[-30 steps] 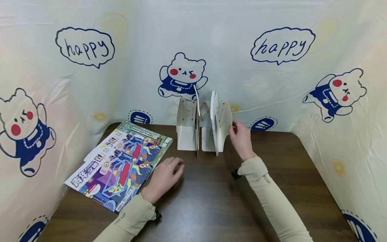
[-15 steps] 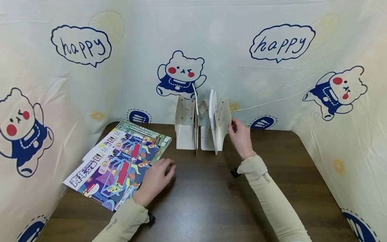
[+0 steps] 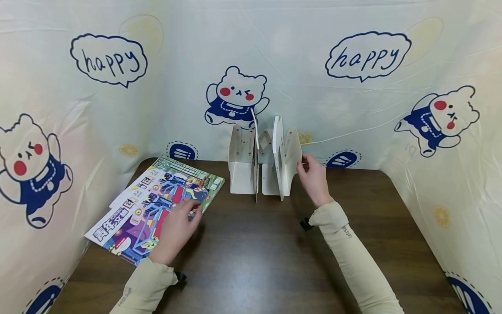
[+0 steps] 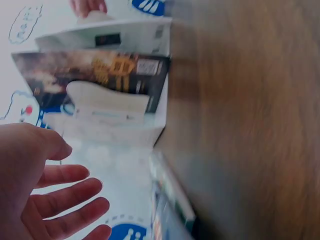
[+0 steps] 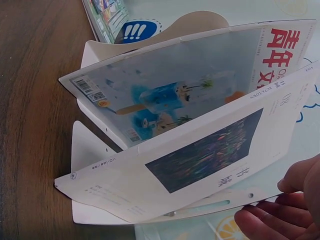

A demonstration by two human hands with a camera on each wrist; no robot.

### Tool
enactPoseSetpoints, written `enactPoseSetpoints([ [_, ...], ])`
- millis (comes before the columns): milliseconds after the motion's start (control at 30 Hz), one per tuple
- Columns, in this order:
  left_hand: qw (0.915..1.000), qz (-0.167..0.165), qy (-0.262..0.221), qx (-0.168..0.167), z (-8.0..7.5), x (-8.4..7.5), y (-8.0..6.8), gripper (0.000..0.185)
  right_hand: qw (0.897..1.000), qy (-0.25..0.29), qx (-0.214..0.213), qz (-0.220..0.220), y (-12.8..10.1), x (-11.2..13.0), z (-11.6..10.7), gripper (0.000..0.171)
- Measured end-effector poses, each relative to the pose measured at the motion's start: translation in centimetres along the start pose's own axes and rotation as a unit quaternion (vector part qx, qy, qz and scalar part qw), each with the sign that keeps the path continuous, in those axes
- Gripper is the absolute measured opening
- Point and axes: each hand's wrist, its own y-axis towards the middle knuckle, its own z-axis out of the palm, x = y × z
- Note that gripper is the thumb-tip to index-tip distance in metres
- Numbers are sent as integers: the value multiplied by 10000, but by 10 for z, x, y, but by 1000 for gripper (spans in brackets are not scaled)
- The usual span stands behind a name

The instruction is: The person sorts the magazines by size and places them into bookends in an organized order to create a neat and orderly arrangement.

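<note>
A cream file rack (image 3: 243, 168) stands at the back of the brown table (image 3: 266, 261), with two magazines upright in it, one with a blue cover (image 5: 170, 100) and one with a dark picture (image 5: 200, 155). My right hand (image 3: 311, 173) pinches the rack's right end panel (image 3: 292, 155), thumb on one side and fingers (image 5: 265, 220) on the other. My left hand (image 3: 177, 226) lies flat with straight fingers on the top colourful magazine (image 3: 145, 213) of a fanned stack at the left. In the left wrist view its spread fingers (image 4: 65, 200) show near the rack (image 4: 110, 105).
A printed plastic sheet with bears and "happy" bubbles (image 3: 364, 59) walls the table at the back and on both sides. The magazine stack reaches the table's left edge. Bare wood lies in front of the rack and to the right.
My left hand has slid left from the bare table onto the top magazine of the stack. The right hand has stayed at the rack's end panel.
</note>
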Motion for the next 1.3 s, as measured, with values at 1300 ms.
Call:
enactPoseSetpoints([
  [1300,9475,-3066,900,-158,-95,123,-31,51,9999,-98,-83,-31,-2,0,1,28],
])
